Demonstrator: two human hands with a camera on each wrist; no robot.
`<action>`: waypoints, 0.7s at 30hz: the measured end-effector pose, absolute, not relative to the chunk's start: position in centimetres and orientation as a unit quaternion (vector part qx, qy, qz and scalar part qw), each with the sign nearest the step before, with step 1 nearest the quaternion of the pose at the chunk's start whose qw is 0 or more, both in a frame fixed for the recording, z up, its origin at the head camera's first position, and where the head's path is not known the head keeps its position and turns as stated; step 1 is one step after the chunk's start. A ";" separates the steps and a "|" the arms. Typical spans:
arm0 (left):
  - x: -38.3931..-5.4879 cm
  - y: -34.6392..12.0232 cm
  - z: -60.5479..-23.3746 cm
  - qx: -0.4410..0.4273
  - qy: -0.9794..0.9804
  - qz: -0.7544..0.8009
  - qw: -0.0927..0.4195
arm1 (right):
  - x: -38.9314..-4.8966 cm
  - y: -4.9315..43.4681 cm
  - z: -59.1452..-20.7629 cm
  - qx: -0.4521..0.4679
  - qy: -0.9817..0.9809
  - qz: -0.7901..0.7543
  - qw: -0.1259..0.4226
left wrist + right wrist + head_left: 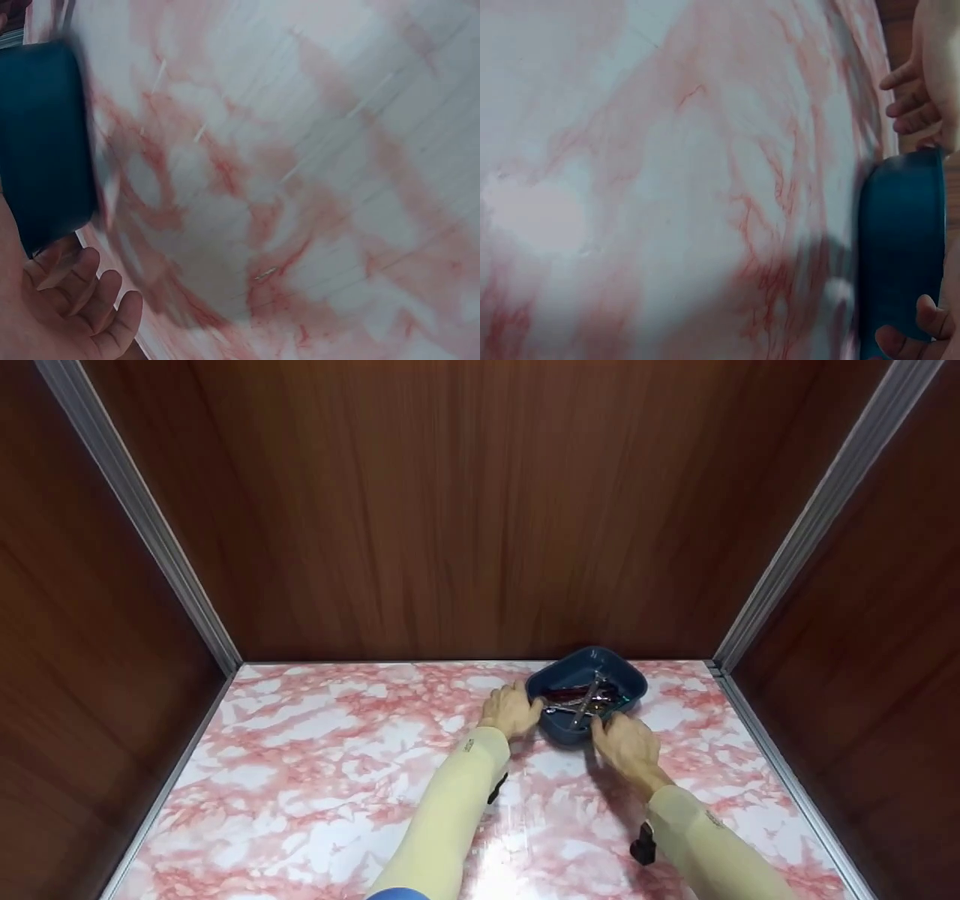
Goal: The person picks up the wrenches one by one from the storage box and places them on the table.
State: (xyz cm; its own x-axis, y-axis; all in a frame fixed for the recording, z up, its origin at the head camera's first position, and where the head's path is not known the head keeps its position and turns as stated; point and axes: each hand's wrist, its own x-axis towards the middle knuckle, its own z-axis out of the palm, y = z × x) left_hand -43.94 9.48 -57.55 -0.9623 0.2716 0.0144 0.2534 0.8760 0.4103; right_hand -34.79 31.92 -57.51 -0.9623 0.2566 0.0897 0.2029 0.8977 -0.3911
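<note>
A dark blue plastic basin (566,735) stands near the back wall, right of centre, turned at an angle. Several tools lie inside, among them a long silver metal tool (587,703) and dark red-handled pieces (564,695). At its left side, my left hand (511,711) grips the rim, thumb over the edge; its curled fingers (109,289) show beside the basin's outer wall (49,142) in the left wrist view. My right hand (628,741) holds the near right rim, thumb on top, fingertips (930,315) against the outer wall in the right wrist view.
A red-and-white marbled table (315,765) spreads beneath both arms. Brown wood panels enclose it: a back wall (465,510) close behind the basin, a left panel (90,660) and a right panel (862,675). Metal strips (787,780) edge the tabletop.
</note>
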 end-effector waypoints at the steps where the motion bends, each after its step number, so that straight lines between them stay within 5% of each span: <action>1: -44.0 9.5 -57.5 0.135 0.968 0.210 0.025 | -34.8 31.9 -57.5 -0.119 -0.972 0.192 0.067; 21: -43.5 9.0 -57.9 0.125 0.976 0.179 0.007 | -34.9 31.2 -58.0 -0.104 -0.981 0.142 0.081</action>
State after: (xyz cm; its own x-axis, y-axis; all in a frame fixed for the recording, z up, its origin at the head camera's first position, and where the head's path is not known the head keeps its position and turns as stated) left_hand -43.47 9.00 -57.91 -0.9688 0.2459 0.0321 0.2412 0.9044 0.3519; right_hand -34.95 31.19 -58.04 -0.9650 0.2277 0.1300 0.1813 0.9377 -0.2965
